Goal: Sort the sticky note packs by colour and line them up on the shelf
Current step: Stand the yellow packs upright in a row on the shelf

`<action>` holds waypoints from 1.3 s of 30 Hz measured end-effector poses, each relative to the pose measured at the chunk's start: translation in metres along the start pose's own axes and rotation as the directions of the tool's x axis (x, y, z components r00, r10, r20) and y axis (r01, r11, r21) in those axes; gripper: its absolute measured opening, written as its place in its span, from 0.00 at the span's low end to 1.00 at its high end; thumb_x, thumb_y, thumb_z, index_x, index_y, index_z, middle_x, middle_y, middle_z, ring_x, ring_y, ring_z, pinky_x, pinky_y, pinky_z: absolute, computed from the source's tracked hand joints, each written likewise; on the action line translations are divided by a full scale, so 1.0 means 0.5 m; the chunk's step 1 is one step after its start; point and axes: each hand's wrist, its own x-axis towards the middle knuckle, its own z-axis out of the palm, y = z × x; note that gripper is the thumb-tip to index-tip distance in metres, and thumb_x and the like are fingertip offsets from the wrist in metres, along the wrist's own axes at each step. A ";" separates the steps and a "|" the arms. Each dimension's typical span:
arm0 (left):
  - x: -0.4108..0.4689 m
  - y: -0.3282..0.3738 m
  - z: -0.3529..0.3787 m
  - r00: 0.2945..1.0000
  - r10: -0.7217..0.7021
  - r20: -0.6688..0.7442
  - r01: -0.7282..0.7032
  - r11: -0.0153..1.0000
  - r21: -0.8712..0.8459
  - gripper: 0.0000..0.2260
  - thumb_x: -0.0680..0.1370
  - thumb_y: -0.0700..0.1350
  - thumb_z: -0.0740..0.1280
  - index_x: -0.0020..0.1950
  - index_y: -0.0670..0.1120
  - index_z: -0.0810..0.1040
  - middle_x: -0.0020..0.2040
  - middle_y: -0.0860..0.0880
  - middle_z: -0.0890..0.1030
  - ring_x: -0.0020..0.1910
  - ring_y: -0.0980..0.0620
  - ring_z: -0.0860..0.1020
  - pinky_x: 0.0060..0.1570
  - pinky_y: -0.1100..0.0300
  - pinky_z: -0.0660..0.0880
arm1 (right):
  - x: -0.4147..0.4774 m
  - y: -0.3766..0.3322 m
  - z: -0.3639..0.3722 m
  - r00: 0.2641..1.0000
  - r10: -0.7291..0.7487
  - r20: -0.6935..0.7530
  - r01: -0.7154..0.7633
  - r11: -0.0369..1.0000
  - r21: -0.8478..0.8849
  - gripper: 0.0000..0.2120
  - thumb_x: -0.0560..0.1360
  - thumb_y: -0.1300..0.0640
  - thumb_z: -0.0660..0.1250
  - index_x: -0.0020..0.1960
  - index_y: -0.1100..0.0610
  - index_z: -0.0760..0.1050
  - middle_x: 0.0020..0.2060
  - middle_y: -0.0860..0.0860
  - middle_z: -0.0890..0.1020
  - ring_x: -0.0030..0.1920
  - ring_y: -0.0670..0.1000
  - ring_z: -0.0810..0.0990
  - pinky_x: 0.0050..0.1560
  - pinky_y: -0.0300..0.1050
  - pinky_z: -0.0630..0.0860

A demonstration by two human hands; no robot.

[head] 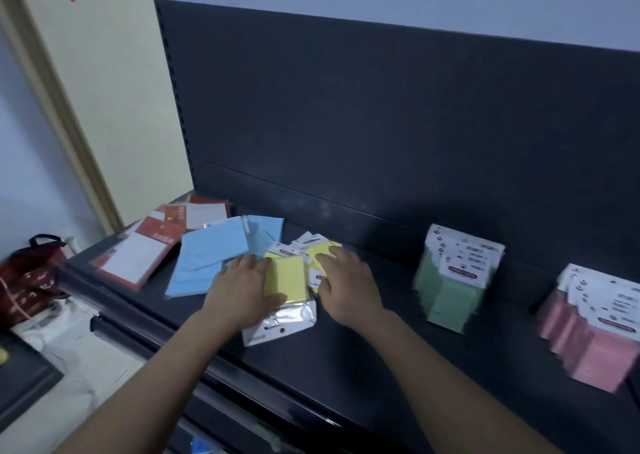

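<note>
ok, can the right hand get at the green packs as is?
Probably yes: only bare shelf lies between the right hand and the green packs, with nothing stacked in front.

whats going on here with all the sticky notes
A person is sorting sticky note packs on a dark shelf. The left hand lies against one yellow pack, and the right hand rests on the other yellow packs. The green packs and pink packs are already lined up to the right. The blue packs lie loose on the left, beside red and white packs.
</note>
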 end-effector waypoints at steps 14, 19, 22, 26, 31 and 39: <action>0.011 -0.052 0.027 0.986 0.166 -0.014 -0.166 0.978 -0.130 0.33 0.69 0.70 0.64 0.64 0.49 0.67 0.61 0.50 0.67 0.62 0.49 0.65 0.59 0.57 0.68 | 0.196 -0.068 0.044 0.916 0.221 0.334 -0.202 0.975 -0.091 0.20 0.77 0.47 0.50 0.63 0.40 0.75 0.66 0.50 0.74 0.65 0.55 0.69 0.62 0.54 0.62; 0.010 -0.050 0.037 0.964 0.266 0.018 -0.250 0.925 -0.287 0.36 0.67 0.68 0.68 0.68 0.51 0.65 0.63 0.53 0.65 0.63 0.53 0.64 0.58 0.61 0.66 | 0.136 -0.051 0.044 0.909 0.328 0.257 -0.308 0.944 -0.116 0.20 0.78 0.48 0.50 0.62 0.46 0.76 0.65 0.50 0.74 0.63 0.54 0.69 0.60 0.52 0.62; 0.005 -0.038 0.039 0.950 0.305 0.062 -0.250 0.867 -0.432 0.41 0.64 0.64 0.73 0.71 0.53 0.63 0.60 0.56 0.63 0.61 0.57 0.64 0.56 0.63 0.66 | 0.091 -0.033 0.034 0.870 0.432 0.240 -0.408 0.902 -0.143 0.21 0.79 0.47 0.49 0.62 0.48 0.77 0.65 0.51 0.74 0.63 0.54 0.69 0.61 0.52 0.61; -0.002 -0.007 0.032 0.927 0.369 0.072 -0.287 0.820 -0.496 0.38 0.60 0.61 0.77 0.65 0.54 0.67 0.55 0.58 0.64 0.55 0.59 0.67 0.48 0.64 0.65 | 0.031 -0.015 0.010 0.828 0.499 0.257 -0.467 0.866 -0.180 0.22 0.79 0.45 0.49 0.64 0.47 0.75 0.65 0.50 0.74 0.65 0.55 0.67 0.62 0.53 0.61; 0.015 0.020 0.035 0.894 0.443 0.071 -0.375 0.825 -0.422 0.39 0.58 0.63 0.77 0.65 0.55 0.68 0.57 0.58 0.64 0.58 0.57 0.67 0.55 0.61 0.68 | -0.027 0.012 -0.020 0.789 0.558 0.256 -0.528 0.830 -0.181 0.22 0.79 0.43 0.48 0.60 0.49 0.77 0.60 0.50 0.77 0.64 0.55 0.68 0.62 0.53 0.63; 0.039 0.034 0.007 0.934 0.344 -0.093 -0.342 0.794 -0.502 0.17 0.65 0.48 0.78 0.51 0.55 0.76 0.49 0.57 0.74 0.52 0.56 0.71 0.50 0.62 0.68 | -0.069 0.017 -0.030 0.930 0.366 -0.021 -0.349 0.902 0.255 0.27 0.73 0.35 0.51 0.58 0.47 0.79 0.60 0.45 0.78 0.64 0.50 0.69 0.65 0.51 0.65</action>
